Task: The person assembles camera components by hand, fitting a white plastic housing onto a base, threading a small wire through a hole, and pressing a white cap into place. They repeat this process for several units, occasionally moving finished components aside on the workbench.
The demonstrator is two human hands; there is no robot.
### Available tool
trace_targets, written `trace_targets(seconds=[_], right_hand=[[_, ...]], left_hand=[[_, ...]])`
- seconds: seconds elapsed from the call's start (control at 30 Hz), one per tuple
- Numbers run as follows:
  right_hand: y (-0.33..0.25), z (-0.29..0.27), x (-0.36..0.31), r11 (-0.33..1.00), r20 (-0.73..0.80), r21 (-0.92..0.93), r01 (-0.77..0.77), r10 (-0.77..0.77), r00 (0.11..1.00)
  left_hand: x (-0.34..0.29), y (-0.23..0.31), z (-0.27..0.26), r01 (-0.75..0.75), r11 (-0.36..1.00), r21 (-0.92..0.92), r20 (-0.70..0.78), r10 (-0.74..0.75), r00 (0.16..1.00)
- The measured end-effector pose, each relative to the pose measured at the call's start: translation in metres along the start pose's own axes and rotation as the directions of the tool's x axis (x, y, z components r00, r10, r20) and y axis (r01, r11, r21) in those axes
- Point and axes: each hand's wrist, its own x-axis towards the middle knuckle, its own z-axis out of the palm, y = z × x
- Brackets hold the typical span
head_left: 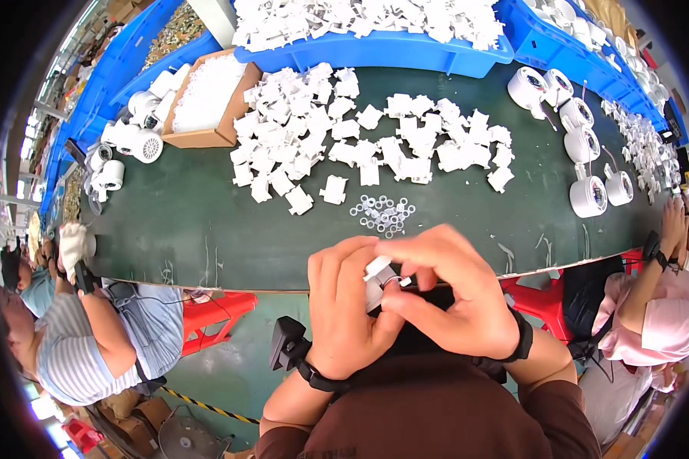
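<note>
My left hand [344, 310] is closed around a small white plastic part [373, 291], which I hold just off the table's near edge. My right hand [463, 294] meets it from the other side, its thumb and fingers pressing at the part. A thin ring-like edge shows by the right thumb tip; whether it is a separate ring I cannot tell. Beyond my hands lies a small cluster of pale rings [383, 214]. Farther back spreads a heap of white plastic parts [287, 115] that look like the same kind.
Blue bins [375, 53] of white parts line the back. A cardboard box [200, 138] stands back left, beside round white housings [147, 145]. Wired white housings [588, 196] stand at the right. People sit on both sides, near red stools [218, 310]. The green table [168, 222] lies ahead.
</note>
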Motion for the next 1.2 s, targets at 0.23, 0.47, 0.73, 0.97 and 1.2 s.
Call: trace_targets(seconds=[0.23, 0.47, 0.73, 0.97, 1.2], right_hand=[[0.011, 0.009, -0.004, 0.956, -0.017, 0.280, -0.092, 0.101, 0.995], [0.013, 0.017, -0.007, 0.953, -0.096, 0.247, -0.176, 0.205, 0.974], [0.009, -0.010, -0.003, 1.000, -0.018, 0.023, -0.003, 0.004, 1.000], [0.052, -0.094, 0.011, 0.594, -0.142, -0.804, -0.017, -0.163, 0.976], [0.056, -0.095, 0.007, 0.667, -0.044, -0.745, 0.010, -0.063, 0.997]], left_hand=[[0.003, 0.003, -0.003, 0.101, 0.994, -0.051, -0.034, -0.103, 0.994], [0.005, -0.001, 0.002, 0.062, 0.982, -0.178, -0.014, -0.066, 0.998], [0.005, 0.002, 0.000, 0.083, 0.972, -0.222, -0.005, -0.086, 0.996], [0.009, 0.004, -0.001, 0.061, 0.982, -0.180, 0.067, -0.049, 0.997], [0.007, -0.001, 0.003, 0.108, 0.967, -0.232, -0.012, -0.114, 0.993]])
